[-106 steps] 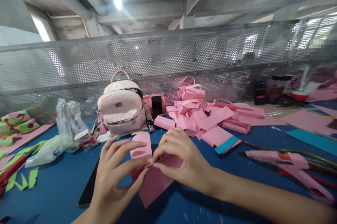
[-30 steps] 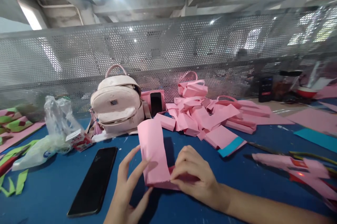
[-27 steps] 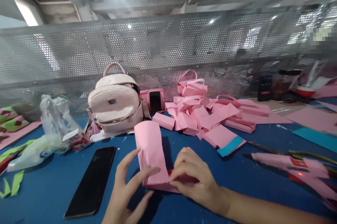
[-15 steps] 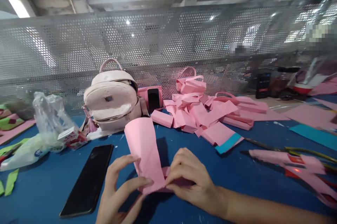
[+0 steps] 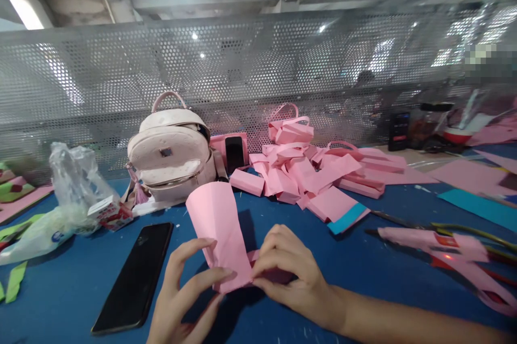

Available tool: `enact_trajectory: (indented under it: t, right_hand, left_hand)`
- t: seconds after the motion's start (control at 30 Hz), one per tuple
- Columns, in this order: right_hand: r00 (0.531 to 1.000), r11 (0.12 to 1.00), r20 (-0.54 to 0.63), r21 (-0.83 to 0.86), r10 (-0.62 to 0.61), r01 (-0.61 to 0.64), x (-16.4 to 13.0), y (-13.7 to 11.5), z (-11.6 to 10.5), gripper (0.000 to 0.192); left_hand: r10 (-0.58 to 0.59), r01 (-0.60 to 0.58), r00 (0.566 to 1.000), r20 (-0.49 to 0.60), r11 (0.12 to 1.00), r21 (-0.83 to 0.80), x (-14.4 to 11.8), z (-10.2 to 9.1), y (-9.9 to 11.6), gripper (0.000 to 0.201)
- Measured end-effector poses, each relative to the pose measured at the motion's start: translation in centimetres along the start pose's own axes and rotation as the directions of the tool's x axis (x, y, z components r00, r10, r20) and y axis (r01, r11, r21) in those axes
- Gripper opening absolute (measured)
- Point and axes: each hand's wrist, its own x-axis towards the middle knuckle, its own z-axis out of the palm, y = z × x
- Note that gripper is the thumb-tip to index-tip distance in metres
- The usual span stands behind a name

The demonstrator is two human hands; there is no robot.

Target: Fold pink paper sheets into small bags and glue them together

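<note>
One pink sheet (image 5: 220, 231) sits between our left hand (image 5: 183, 287) and our right hand (image 5: 293, 276), above the near middle of the blue desk (image 5: 343, 258). We have both hands in contact, so neither is really nearer.

Key relation: the bottom right corner of the raised panel. Our right hand comes in from the right and grasps right there, thumb and forefinger pinched together on the corner, other fingers curled. We see the panel's long axis run up and away from that pinch, top leaning to the far left, face slightly curved. Another part of the sheet goes right, low behind our right fingers; how it joins the panel is mostly hidden.

Our left hand comes from the near left, fingers spread and bent. Two fingertips rest on the panel's face, thumb at or under the bottom edge. We can't tell if it grips or only steadies. We'd judge the pinch as the pivot, with the left fingers setting the lean.

Around us: black phone (image 5: 133, 278) flat, just left of our left hand; pink glue gun (image 5: 436, 244) well to the right, tip facing left; heap of pink folded pieces (image 5: 299, 172) on the far side.
</note>
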Motion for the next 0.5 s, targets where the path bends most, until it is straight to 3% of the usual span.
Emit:
enact_trajectory:
  t: [0.23, 0.5]
  right_hand:
    - [1.0, 1.0, -0.01, 0.011, 0.018, -0.018, -0.03, -0.09, -0.13, 0.007]
    - [1.0, 1.0, 0.002, -0.001, 0.027, -0.027, 0.06, -0.12, -0.2, 0.015]
  left_hand:
    - [0.006, -0.006, 1.0, -0.002, 1.0, 0.017, -0.17, 0.04, -0.15, 0.035]
    - [-0.085, 0.082, 0.995, -0.05, 0.995, -0.059, -0.23, 0.52, 0.47, 0.033]
